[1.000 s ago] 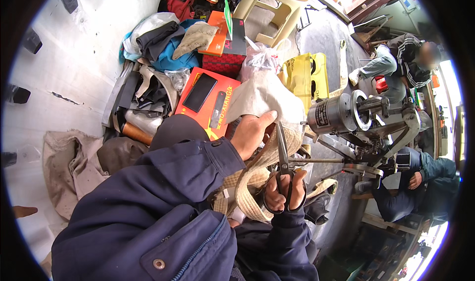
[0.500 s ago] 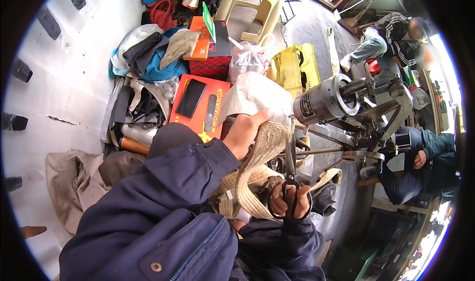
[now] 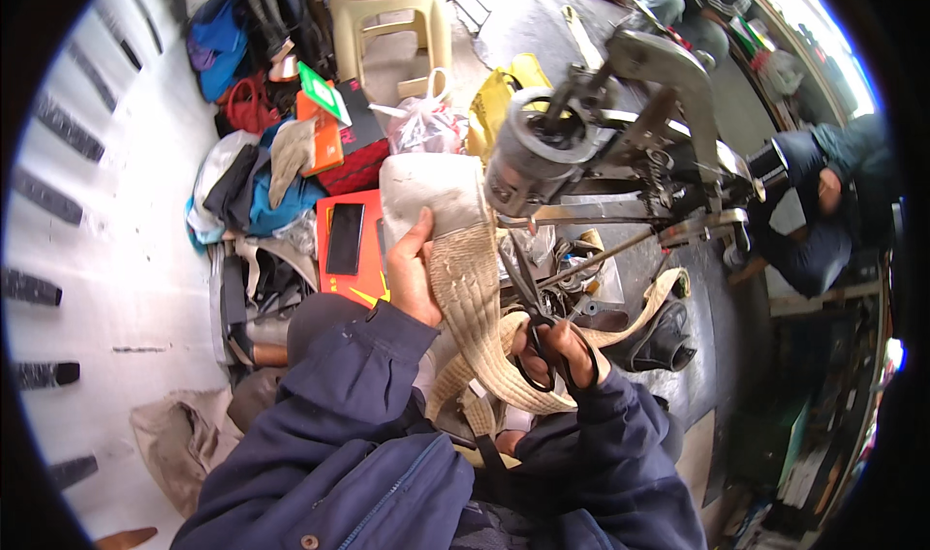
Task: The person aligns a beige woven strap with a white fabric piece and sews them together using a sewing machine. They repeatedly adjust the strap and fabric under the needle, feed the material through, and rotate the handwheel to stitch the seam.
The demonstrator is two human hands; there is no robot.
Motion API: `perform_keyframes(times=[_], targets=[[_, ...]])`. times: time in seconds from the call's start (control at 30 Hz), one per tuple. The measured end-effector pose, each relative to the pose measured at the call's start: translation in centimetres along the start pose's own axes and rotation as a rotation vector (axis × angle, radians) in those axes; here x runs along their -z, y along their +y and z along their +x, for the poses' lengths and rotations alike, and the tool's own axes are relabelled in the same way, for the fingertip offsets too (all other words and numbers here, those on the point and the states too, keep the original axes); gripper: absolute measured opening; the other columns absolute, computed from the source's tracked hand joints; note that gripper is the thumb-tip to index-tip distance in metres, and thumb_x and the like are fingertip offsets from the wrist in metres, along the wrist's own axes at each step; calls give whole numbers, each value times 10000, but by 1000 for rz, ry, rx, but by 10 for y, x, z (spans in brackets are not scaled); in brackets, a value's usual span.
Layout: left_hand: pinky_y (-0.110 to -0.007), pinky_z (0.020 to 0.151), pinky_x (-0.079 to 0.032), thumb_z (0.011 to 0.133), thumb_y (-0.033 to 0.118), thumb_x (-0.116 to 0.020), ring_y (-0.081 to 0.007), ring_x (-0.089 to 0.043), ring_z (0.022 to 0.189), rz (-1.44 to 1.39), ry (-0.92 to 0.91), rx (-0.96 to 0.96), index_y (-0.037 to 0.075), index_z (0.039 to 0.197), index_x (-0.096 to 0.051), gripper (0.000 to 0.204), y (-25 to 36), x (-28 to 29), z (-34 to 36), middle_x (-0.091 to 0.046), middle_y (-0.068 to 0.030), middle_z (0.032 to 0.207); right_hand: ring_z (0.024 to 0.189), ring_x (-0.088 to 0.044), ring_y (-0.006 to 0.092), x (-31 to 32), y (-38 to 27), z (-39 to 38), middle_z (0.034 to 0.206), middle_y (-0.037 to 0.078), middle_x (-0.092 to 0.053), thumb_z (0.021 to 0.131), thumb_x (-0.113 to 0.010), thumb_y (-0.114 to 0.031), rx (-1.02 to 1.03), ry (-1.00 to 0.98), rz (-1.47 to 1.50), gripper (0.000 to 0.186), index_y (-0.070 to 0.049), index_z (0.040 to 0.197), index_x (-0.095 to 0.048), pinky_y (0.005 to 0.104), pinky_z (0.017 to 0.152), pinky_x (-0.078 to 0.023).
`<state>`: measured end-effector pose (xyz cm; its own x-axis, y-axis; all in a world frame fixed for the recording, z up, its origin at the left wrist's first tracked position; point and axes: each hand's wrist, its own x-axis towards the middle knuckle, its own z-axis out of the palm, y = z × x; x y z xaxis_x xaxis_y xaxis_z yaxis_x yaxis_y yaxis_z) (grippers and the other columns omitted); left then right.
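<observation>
The left hand (image 3: 413,277) pinches the strap (image 3: 467,274) by one edge, thumb on top, its white end beside the machine (image 3: 676,68). The right hand (image 3: 562,349) grips the scissors (image 3: 529,293) (blades slightly parted) near the strap.

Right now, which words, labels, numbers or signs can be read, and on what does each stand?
Copying no wording, I list where print shows:
Red box: small yellow characters.
Dark box: pinkish lettering, partly visible.
Green-and-white card: pale marks, too blurred to read.
Grey metal cylinder: markings, too blurred to read.
</observation>
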<state>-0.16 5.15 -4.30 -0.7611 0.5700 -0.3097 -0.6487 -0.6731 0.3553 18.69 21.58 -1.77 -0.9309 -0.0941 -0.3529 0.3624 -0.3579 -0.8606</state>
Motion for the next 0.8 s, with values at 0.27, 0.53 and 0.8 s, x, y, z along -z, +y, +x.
perform_keyframes(times=[0.27, 0.53, 0.8], targets=[[-423, 910, -562, 1047, 336, -533, -275, -696, 1015, 116, 62, -74, 11, 1286, -581, 406, -2, -9, -2, -692, -141, 1174, 538, -435, 82, 2, -36, 29, 612, -12, -471, 1008, -461, -648, -123, -95, -178, 685, 15, 1013, -633, 244, 514, -346], [-428, 950, -537, 1036, 341, -549, -287, -678, 1056, 158, -25, -4, 2, 1283, -587, 421, 0, -2, 0, -681, -145, 1197, 463, -397, 60, 20, -37, 47, 525, -44, -430, 930, -658, -602, -146, -108, -371, 569, -37, 880, -686, 258, 453, -276], [-435, 982, -515, 1009, 268, -574, -295, -655, 1108, 96, 106, -171, 8, 1305, -581, 394, 11, 15, 1, -674, -130, 1231, 678, -655, 269, 44, 59, -10, 716, 138, -678, 797, -778, -611, -242, 449, -868, 596, -31, 929, -744, 406, 666, -499]])
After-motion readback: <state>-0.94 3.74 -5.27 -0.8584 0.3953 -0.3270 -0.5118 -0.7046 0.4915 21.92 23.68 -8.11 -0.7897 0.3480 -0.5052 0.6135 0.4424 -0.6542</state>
